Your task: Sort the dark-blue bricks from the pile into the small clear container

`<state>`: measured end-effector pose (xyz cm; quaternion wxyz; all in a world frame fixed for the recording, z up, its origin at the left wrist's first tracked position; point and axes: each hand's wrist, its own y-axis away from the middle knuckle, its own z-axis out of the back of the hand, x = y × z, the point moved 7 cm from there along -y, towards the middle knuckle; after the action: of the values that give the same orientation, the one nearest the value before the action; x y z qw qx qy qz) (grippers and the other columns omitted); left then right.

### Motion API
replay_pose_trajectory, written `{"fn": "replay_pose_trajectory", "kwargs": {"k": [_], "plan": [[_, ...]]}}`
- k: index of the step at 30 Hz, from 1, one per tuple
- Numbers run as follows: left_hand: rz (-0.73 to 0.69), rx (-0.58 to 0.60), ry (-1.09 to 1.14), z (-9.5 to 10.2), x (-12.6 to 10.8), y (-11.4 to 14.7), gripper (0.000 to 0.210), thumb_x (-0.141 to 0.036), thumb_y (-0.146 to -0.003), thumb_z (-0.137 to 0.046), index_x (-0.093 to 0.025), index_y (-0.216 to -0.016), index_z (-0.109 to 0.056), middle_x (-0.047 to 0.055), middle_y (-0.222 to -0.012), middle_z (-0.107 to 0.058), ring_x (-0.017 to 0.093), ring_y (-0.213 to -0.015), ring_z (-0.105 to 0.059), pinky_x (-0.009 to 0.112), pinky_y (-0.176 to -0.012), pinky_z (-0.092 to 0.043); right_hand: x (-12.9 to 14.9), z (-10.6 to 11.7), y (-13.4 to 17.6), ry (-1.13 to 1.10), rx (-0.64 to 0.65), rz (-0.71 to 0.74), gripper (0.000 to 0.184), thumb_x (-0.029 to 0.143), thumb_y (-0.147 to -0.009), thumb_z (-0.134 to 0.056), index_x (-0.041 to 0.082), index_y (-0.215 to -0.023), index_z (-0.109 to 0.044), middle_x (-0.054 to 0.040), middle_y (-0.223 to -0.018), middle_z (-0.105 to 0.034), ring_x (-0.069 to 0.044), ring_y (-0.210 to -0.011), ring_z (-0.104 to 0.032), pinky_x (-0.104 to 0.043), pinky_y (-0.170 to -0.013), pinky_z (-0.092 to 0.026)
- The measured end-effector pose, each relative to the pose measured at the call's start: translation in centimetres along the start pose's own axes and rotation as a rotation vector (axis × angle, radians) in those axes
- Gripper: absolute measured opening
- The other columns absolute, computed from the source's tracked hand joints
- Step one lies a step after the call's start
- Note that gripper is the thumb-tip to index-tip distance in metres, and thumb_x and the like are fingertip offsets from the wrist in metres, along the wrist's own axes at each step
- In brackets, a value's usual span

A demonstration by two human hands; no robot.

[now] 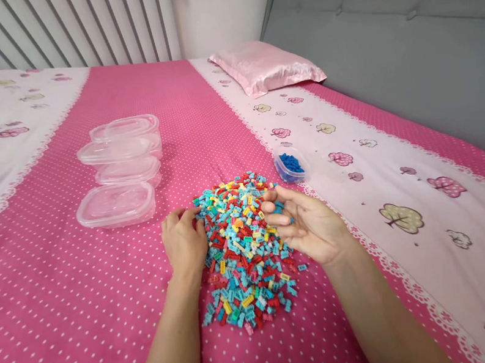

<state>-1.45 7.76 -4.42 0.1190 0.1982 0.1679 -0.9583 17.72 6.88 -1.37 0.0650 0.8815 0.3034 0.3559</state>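
Note:
A long heap of small toy building bricks [245, 255] in light blue, red, yellow, green and pink lies on the bed. My left hand [185, 240] rests against the heap's left edge, back up, its bent fingers reaching onto the bricks and its fingertips partly hidden. Over the right edge, my right hand [310, 226] is turned palm up with curled fingers. Blue bricks [278, 208] show between those fingers and appear to lie in the hand. Just beyond it, a small clear tub [291, 174] contains dark blue bricks [291, 163].
Several clear plastic containers with lids [116, 204] stand in a row at the left. A pink pillow [267, 66] lies at the back, near a grey padded headboard [397, 50]. The pink dotted bedsheet [82, 307] lies under everything, with slight creases.

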Motion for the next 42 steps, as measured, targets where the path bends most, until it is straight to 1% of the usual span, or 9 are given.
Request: {"fn": "replay_pose_trajectory", "kwargs": {"k": [6, 12, 16, 20, 25, 29, 35, 38, 42], "plan": [[0.015, -0.025, 0.115, -0.2, 0.5, -0.2, 0.025, -0.023, -0.074, -0.05, -0.018, -0.093, -0.065, 0.008, -0.096, -0.06, 0.024, -0.097, -0.051, 0.037, -0.091, -0.038, -0.2, 0.1, -0.2, -0.017, -0.008, -0.018, 0.013, 0.026, -0.08, -0.056, 0.014, -0.077, -0.059, 0.0011, -0.068, -0.047, -0.001, -0.048, -0.033, -0.009, -0.031, -0.017], [0.015, -0.063, 0.152, -0.4, 0.6, -0.2, 0.019, -0.022, -0.071, -0.053, -0.017, -0.087, -0.062, 0.008, -0.092, -0.061, 0.025, -0.094, -0.051, 0.038, -0.089, -0.038, -0.3, 0.1, -0.2, -0.023, 0.006, -0.02, 0.014, 0.026, -0.081, -0.055, 0.013, -0.078, -0.06, 0.0011, -0.068, -0.047, -0.001, -0.049, -0.033, -0.009, -0.031, -0.017], [0.019, -0.074, 0.162, -0.5, 0.8, -0.2, 0.016, -0.019, -0.072, -0.051, -0.018, -0.085, -0.06, 0.007, -0.09, -0.059, 0.024, -0.093, -0.051, 0.038, -0.087, -0.039, -0.3, 0.1, -0.3, -0.033, 0.022, -0.014, 0.015, 0.026, -0.082, -0.054, 0.012, -0.079, -0.06, 0.001, -0.069, -0.047, -0.001, -0.049, -0.034, -0.009, -0.031, -0.018], [0.015, -0.069, 0.174, -0.6, 0.8, -0.2, 0.013, -0.019, -0.074, -0.048, -0.018, -0.079, -0.06, 0.007, -0.09, -0.059, 0.024, -0.093, -0.05, 0.039, -0.089, -0.038, -0.5, 0.2, -0.3, -0.031, 0.01, -0.022, 0.015, 0.026, -0.081, -0.054, 0.013, -0.079, -0.06, 0.0011, -0.069, -0.048, -0.001, -0.048, -0.036, -0.009, -0.03, -0.018], [0.03, -0.066, 0.175, -0.5, 0.8, -0.2, 0.02, -0.019, -0.071, -0.052, -0.016, -0.088, -0.063, 0.008, -0.093, -0.059, 0.024, -0.095, -0.05, 0.038, -0.09, -0.039, -0.6, 0.1, -0.4, -0.026, 0.001, -0.03, 0.015, 0.026, -0.081, -0.054, 0.012, -0.079, -0.06, 0.0014, -0.068, -0.048, -0.001, -0.048, -0.036, -0.009, -0.03, -0.017], [0.007, -0.045, 0.165, -0.4, 0.6, -0.2, 0.025, -0.022, -0.073, -0.051, -0.018, -0.093, -0.066, 0.009, -0.099, -0.059, 0.024, -0.097, -0.05, 0.038, -0.092, -0.038, -0.7, 0.1, -0.4, -0.016, -0.008, -0.034, 0.015, 0.027, -0.082, -0.054, 0.013, -0.079, -0.06, 0.0016, -0.068, -0.048, -0.002, -0.047, -0.036, -0.009, -0.03, -0.018], [0.017, -0.049, 0.168, -0.4, 0.5, -0.1, 0.021, -0.025, -0.074, -0.053, -0.019, -0.087, -0.068, 0.008, -0.094, -0.061, 0.024, -0.094, -0.052, 0.039, -0.09, -0.039, -0.7, 0.1, -0.5, -0.012, 0.003, -0.036, 0.016, 0.028, -0.081, -0.055, 0.013, -0.079, -0.06, 0.0015, -0.067, -0.048, -0.002, -0.047, -0.036, -0.009, -0.03, -0.018], [0.038, -0.13, 0.205, 0.6, 0.3, -0.2, 0.019, -0.027, -0.073, -0.055, -0.018, -0.083, -0.069, 0.008, -0.092, -0.061, 0.024, -0.092, -0.053, 0.04, -0.089, -0.04, -0.7, 0.1, -0.5, -0.016, 0.005, -0.033, 0.016, 0.027, -0.082, -0.054, 0.013, -0.079, -0.06, 0.0011, -0.067, -0.049, -0.002, -0.047, -0.036, -0.009, -0.03, -0.018], [0.0, -0.327, 0.324, 4.2, -1.1, 0.3, 0.019, -0.031, -0.074, -0.058, -0.018, -0.084, -0.069, 0.006, -0.095, -0.061, 0.021, -0.093, -0.055, 0.038, -0.089, -0.041, -1.2, -0.3, -0.5, -0.021, 0.025, -0.049, 0.017, 0.026, -0.083, -0.053, 0.012, -0.079, -0.06, 0.0005, -0.068, -0.05, -0.002, -0.048, -0.037, -0.008, -0.03, -0.019]]}}
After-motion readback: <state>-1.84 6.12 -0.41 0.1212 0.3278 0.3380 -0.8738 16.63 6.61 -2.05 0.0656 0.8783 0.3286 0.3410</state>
